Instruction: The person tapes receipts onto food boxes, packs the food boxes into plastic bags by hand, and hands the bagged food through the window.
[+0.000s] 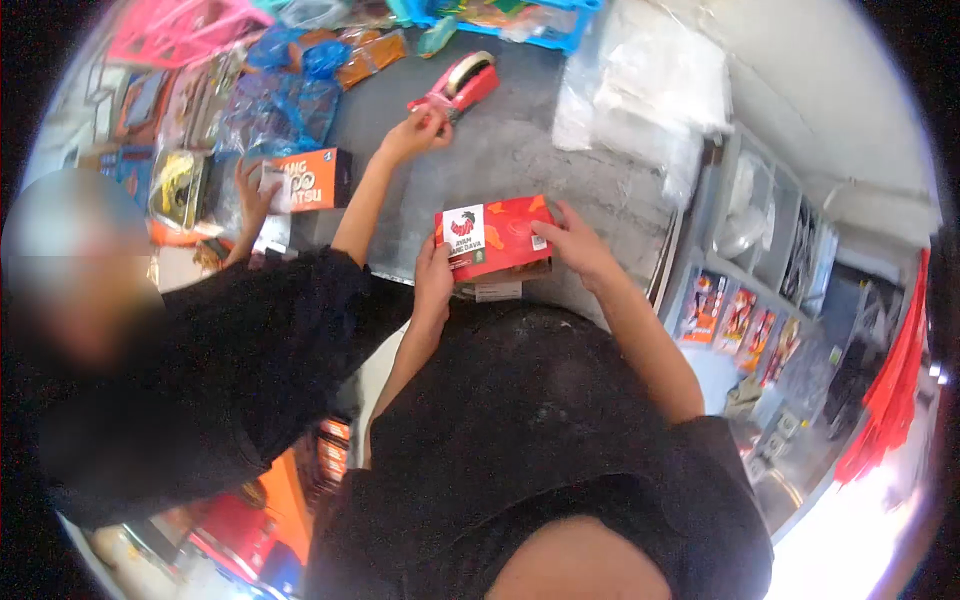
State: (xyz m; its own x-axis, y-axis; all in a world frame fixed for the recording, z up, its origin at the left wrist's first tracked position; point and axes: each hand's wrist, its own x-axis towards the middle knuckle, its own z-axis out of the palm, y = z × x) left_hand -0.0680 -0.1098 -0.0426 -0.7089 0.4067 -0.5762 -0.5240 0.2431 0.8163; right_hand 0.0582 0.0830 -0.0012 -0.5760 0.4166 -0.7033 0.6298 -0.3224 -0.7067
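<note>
A red cardboard food box (505, 222) with a white logo panel lies between my hands, near the front edge of the dark table (500, 150). My left hand (433, 275) grips its left end, fingers behind and thumb in front. At the right end my right hand (578, 245) is closed on the box, its thumb on the printed face. Below the box's lower edge a small white paper slip (498, 291) shows; what it is attached to is hidden.
To my left, a co-worker's hand (415, 135) reaches a red tape dispenser (460, 85); their other hand is at an orange box (310, 180). Clear plastic bags (650, 90) lie at the back right. A blue crate (575, 30) stands behind, grey shelves (745, 200) at right.
</note>
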